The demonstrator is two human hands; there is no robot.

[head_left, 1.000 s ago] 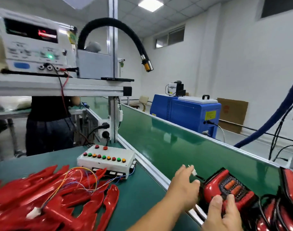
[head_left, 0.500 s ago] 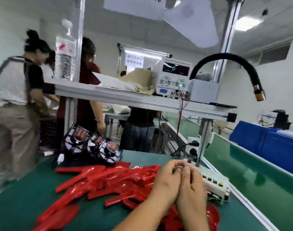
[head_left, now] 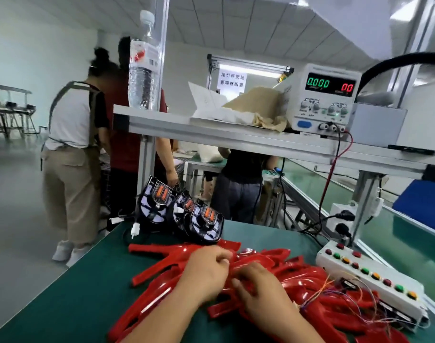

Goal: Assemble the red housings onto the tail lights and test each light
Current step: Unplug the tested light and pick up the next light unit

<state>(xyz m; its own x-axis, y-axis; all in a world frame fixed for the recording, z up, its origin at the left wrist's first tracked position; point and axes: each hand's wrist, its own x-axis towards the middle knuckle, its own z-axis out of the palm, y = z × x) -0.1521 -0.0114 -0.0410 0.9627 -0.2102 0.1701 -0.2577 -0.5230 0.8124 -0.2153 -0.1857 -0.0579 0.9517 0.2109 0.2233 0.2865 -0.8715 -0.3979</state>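
Gripping one piece atop the red housings [head_left: 273, 259] with left grip [head_left: 206, 273] and right grip [head_left: 263, 295], both curled. Heaped at 6 o'clock on green surface [head_left: 75, 293]; tail lights [head_left: 206, 219] propped at 11 o'clock, button box [head_left: 369, 280] at 3 o'clock.

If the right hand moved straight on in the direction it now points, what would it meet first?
Probably the left hand, close ahead over the red housings; depth is unclear.

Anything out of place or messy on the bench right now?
Nothing looks damaged. The red plastic housings lie in a jumbled heap, and thin coloured wires from the white push-button test box spill loosely across them, where they might snag.
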